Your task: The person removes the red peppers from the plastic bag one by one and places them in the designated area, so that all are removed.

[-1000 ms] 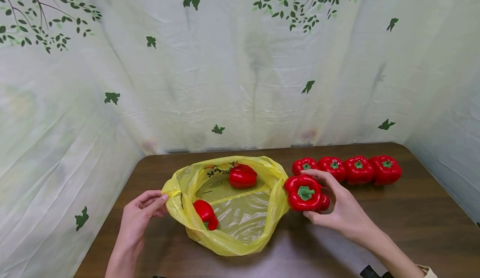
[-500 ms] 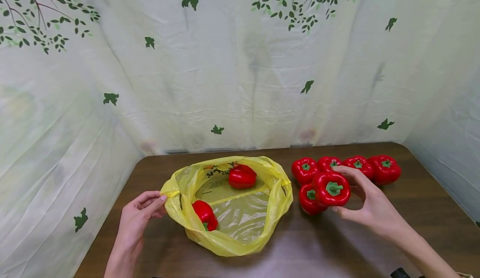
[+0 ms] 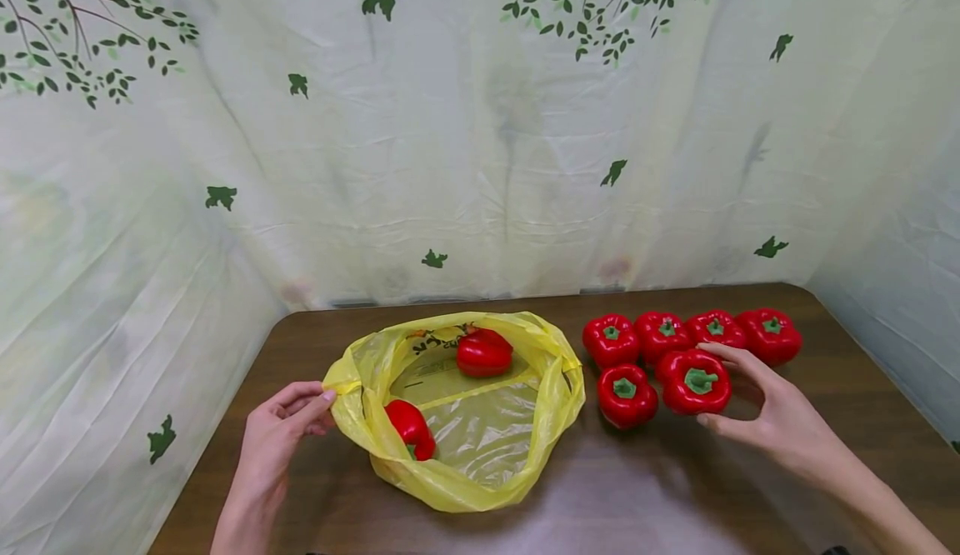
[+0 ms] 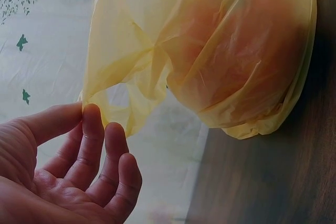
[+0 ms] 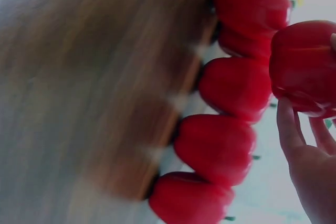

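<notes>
My left hand (image 3: 288, 422) pinches the left edge of a yellow plastic bag (image 3: 480, 497) between thumb and index finger. The bag stands wide open, and inside it lie two red bell peppers, one at the back (image 3: 485, 352) and one at the front left (image 3: 409, 428). On the right, my right hand (image 3: 780, 413) grips a red bell pepper (image 3: 678, 376) from its right side, green stem facing up. In the right wrist view this held pepper (image 5: 304, 69) is above the table. Just left of it sits another red pepper (image 3: 627, 397).
Behind the held pepper, several red bell peppers (image 3: 611, 341) stand in a row along the back right of the brown wooden table (image 3: 600, 488). A pale curtain (image 3: 480, 163) printed with leaves hangs around the table's back and sides.
My right hand has carried the pepper rightward, away from the bag's right rim and past the front pepper, which now shows fully. The left hand keeps its pinch on the bag.
</notes>
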A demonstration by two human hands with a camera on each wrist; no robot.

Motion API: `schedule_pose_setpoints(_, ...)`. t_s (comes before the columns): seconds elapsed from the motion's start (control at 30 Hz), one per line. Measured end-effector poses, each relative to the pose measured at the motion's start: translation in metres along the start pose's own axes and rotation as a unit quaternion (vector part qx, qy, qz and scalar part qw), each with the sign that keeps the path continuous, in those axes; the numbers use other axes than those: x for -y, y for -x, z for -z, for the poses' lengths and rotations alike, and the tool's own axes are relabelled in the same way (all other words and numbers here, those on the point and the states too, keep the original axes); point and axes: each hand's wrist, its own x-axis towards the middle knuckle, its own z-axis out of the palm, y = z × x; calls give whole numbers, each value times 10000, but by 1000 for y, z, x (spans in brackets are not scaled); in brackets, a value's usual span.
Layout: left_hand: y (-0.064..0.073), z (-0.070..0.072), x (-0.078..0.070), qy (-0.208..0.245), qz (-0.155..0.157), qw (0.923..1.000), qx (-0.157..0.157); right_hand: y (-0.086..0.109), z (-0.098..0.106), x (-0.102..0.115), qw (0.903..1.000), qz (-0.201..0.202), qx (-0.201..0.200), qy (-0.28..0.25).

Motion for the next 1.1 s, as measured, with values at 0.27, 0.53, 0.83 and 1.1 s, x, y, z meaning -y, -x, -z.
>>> schedule_pose_setpoints(0.27,-1,-1,-1,-65,11,10000,1,3,-3,-20,9994,-77,125,-302)
schedule_pose_setpoints(0.53,-1,-2,0,-13,-41,10000,3,-2,-12,-40,9951,-252,445,-850)
schedule_pose_setpoints(0.83,-1,-2,2,-31,16,10000,-6,-7,-16,-47,9950,-294,507,-806)
schedule_pose_setpoints(1.1,0,-2,2,-50,22,10000,-2,-8,-19,-51,9961,-324,539,-618)
